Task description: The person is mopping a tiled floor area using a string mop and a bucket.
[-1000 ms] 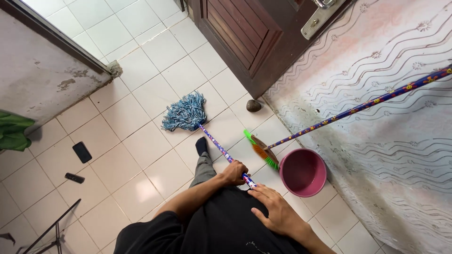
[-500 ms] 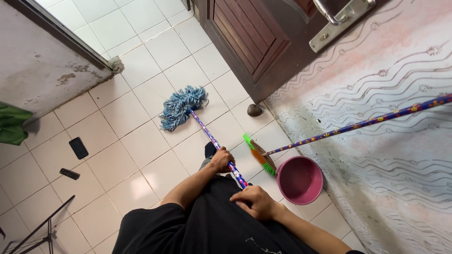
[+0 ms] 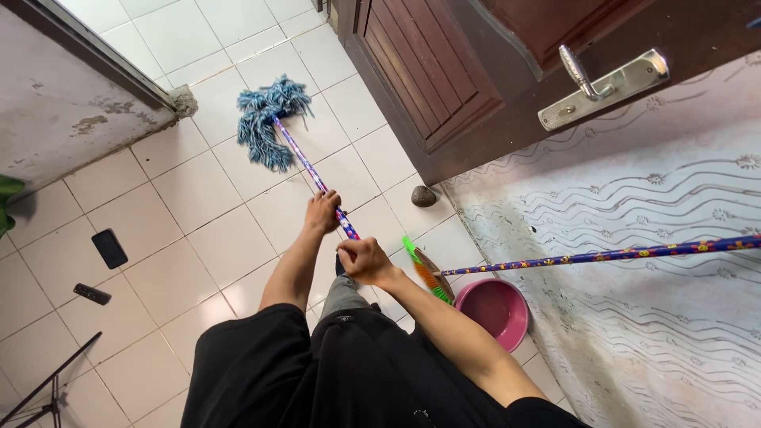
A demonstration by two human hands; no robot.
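Blue mop head (image 3: 269,119) lies ahead-left — handle (image 3: 305,168) runs back to the left hand (image 3: 323,211), then the right hand (image 3: 361,260), both closed around it.

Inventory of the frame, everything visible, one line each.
mop: 1, blue head, patterned handle, on the tiles near the doorway
broom: 1, green and orange bristles, patterned handle, leaning on the wall
basin: 1, pink, floor by the wall
stone: 1, grey, at the door's foot
door: 1, dark brown, metal handle
phone: 1, black, left tiles
remote: 1, black, left tiles
left hand: on mop handle, farther down
right hand: on mop handle, nearer the body
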